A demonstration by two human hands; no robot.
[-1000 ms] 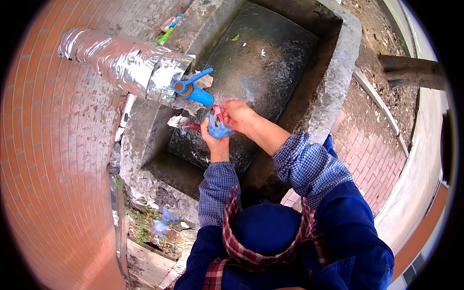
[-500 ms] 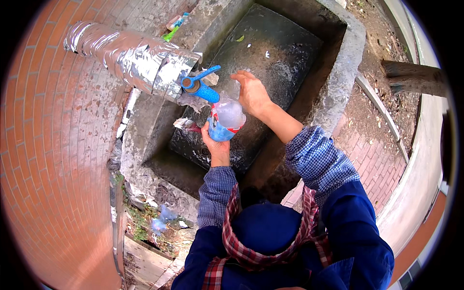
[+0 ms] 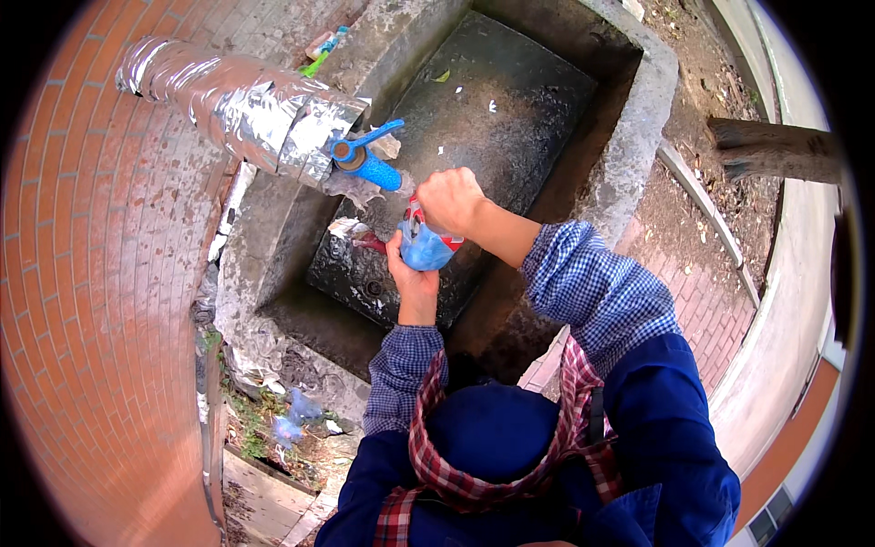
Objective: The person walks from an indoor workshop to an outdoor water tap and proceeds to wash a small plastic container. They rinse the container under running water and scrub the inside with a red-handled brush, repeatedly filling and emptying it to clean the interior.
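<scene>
My left hand [image 3: 416, 284] is wrapped round a clear plastic container [image 3: 426, 248] with a blue and red label, holding it up over the sink. Closed in a fist, my right hand [image 3: 450, 199] lies over the container's upper end and hides its mouth. Whatever those fingers hold, if anything, is out of sight. Just left of the container is the blue tap [image 3: 375, 173], its lever handle turned toward the upper right. Something clear shows at the spout, perhaps water; I cannot tell.
The concrete sink [image 3: 629, 150] has thick walls and a dark wet bottom, with a drain hole [image 3: 373, 288]. A foil-wrapped pipe [image 3: 241, 109] carries the tap. Crumpled wrapping [image 3: 351, 232] lies near the tap. Beyond the right wall stands a tree trunk [image 3: 775, 150]; brickwork [image 3: 100, 273] fills the left.
My right hand has gone from partly open beside the container to a fist over its mouth. The container sits a little farther from the spout, still in my left hand.
</scene>
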